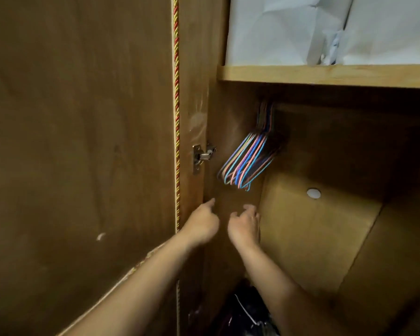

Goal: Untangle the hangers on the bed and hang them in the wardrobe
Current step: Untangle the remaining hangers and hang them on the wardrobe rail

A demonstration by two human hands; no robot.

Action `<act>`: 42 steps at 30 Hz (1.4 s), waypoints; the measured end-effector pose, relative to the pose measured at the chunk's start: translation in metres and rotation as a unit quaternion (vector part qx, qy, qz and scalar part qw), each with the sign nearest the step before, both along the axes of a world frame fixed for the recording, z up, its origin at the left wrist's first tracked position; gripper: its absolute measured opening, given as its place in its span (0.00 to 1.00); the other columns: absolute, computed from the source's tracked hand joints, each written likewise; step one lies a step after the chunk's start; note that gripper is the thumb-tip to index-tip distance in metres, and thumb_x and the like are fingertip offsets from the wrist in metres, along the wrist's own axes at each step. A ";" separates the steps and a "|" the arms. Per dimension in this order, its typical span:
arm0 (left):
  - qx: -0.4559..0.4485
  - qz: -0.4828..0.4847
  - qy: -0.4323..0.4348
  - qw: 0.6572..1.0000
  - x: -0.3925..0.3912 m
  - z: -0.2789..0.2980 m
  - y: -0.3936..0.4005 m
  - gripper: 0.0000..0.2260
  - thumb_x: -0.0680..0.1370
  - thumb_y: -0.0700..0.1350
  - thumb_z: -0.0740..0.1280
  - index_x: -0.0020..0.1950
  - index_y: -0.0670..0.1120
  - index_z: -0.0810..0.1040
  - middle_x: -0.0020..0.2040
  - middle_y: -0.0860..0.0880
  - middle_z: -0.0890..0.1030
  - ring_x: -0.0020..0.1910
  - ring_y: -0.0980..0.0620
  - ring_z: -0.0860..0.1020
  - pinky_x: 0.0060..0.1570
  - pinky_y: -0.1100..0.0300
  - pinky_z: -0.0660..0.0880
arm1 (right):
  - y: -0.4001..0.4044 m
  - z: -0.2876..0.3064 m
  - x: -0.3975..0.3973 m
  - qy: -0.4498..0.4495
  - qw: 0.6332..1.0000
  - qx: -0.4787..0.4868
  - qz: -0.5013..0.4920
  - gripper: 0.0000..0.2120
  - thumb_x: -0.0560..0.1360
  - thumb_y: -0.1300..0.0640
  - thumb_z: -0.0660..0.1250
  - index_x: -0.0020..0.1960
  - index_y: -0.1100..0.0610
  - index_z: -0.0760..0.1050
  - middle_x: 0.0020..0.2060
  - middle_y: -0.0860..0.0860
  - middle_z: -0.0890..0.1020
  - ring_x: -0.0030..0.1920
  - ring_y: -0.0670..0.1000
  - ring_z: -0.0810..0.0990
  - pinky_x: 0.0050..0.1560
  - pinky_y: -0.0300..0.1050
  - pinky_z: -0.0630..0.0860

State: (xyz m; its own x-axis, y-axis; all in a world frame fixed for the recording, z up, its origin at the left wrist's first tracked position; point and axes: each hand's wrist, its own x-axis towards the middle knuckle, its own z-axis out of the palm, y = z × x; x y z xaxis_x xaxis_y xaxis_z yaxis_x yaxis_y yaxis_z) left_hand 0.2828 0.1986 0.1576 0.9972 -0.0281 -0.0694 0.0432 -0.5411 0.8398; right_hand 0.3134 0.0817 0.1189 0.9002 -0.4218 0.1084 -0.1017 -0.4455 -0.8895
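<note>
Several thin hangers (pixel 246 161) in blue, pink, purple and teal hang bunched together inside the wooden wardrobe (pixel 325 229), their hooks going up into the dark under the shelf (pixel 325 75). The rail itself is hidden. My left hand (pixel 201 223) is below the hangers near the wardrobe's left wall, forefinger pointing up, other fingers loosely curled, holding nothing. My right hand (pixel 244 225) is beside it, fingers loosely bent and empty. Both hands are apart from the hangers.
The open wardrobe door (pixel 78 154) fills the left, edged by a red and gold cord (pixel 176 117), with a metal hinge (pixel 201 156). White paper or bags (pixel 313 30) sit on the shelf above. Dark items (pixel 245 311) lie at the wardrobe bottom.
</note>
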 end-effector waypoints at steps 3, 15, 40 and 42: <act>-0.013 0.080 -0.013 0.997 -0.058 -0.019 0.013 0.23 0.80 0.36 0.57 0.76 0.46 0.69 0.71 0.47 0.74 0.68 0.48 0.74 0.71 0.53 0.69 | 0.022 -0.018 -0.034 0.038 0.996 0.011 0.076 0.12 0.77 0.58 0.64 0.59 0.57 0.71 0.61 0.59 0.75 0.64 0.61 0.73 0.62 0.48 0.68; -0.112 0.491 0.110 0.857 -0.449 -0.173 0.109 0.10 0.81 0.40 0.59 0.51 0.48 0.81 0.46 0.47 0.84 0.39 0.49 0.80 0.35 0.62 0.71 | 0.161 -0.153 -0.316 0.223 0.781 -0.159 0.561 0.06 0.75 0.64 0.66 0.52 0.63 0.76 0.51 0.59 0.80 0.50 0.59 0.79 0.44 0.45 0.75; -0.365 0.850 0.036 0.379 -1.077 -0.310 0.064 0.08 0.82 0.41 0.60 0.54 0.43 0.78 0.41 0.48 0.79 0.35 0.51 0.76 0.33 0.62 0.68 | 0.337 -0.304 -0.888 0.282 0.376 -0.347 0.812 0.10 0.78 0.62 0.61 0.39 0.53 0.69 0.35 0.53 0.75 0.32 0.51 0.75 0.35 0.43 0.75; -0.372 0.860 0.030 0.349 -1.083 -0.322 0.080 0.08 0.82 0.40 0.60 0.53 0.43 0.79 0.41 0.47 0.79 0.34 0.51 0.76 0.33 0.62 0.67 | 0.372 -0.323 -0.885 0.299 0.376 -0.364 0.798 0.08 0.78 0.61 0.61 0.40 0.53 0.70 0.37 0.53 0.76 0.34 0.52 0.76 0.38 0.45 0.78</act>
State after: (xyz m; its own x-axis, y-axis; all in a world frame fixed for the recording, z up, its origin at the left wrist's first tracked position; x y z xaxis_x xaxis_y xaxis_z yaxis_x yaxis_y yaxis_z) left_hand -0.7998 0.2783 -0.1643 -0.4183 0.5752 -0.7030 -0.2036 0.6949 0.6897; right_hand -0.5719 0.4539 -0.2037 -0.1008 0.6535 -0.7502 0.7270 -0.4663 -0.5039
